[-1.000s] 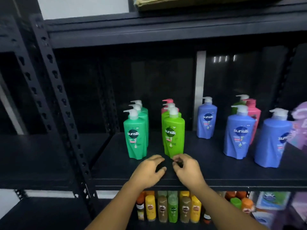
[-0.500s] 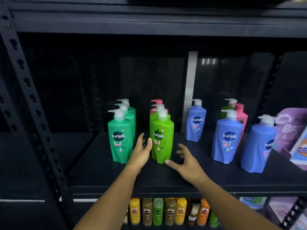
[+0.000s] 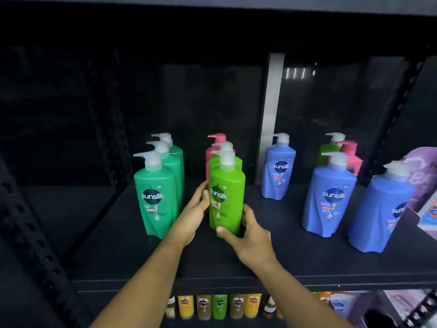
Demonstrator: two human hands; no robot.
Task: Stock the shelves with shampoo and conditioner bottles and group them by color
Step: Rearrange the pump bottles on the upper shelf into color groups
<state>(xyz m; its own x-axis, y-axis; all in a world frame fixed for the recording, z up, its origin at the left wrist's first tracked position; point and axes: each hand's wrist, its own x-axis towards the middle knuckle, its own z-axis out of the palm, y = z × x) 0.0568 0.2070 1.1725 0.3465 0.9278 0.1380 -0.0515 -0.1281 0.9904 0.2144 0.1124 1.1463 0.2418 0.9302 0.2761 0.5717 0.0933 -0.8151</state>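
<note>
Three teal-green pump bottles (image 3: 156, 195) stand in file at centre left, hemming the left hand's side. Front lime-green bottle (image 3: 227, 197), centre frame, stands upright on the dark shelf (image 3: 283, 256); second lime bottle (image 3: 233, 160) and pink bottle (image 3: 217, 143) stand close behind it. Right hand (image 3: 250, 235) grips its base, thumb across the front, fingers curled round the right side. Left hand (image 3: 192, 216) lies with fingers fairly straight against its left flank. Blue bottles (image 3: 328, 197) stand right of centre, with what looks like a green and a pink one behind, partly hidden. Small bottles (image 3: 220, 306) line the level below.
</note>
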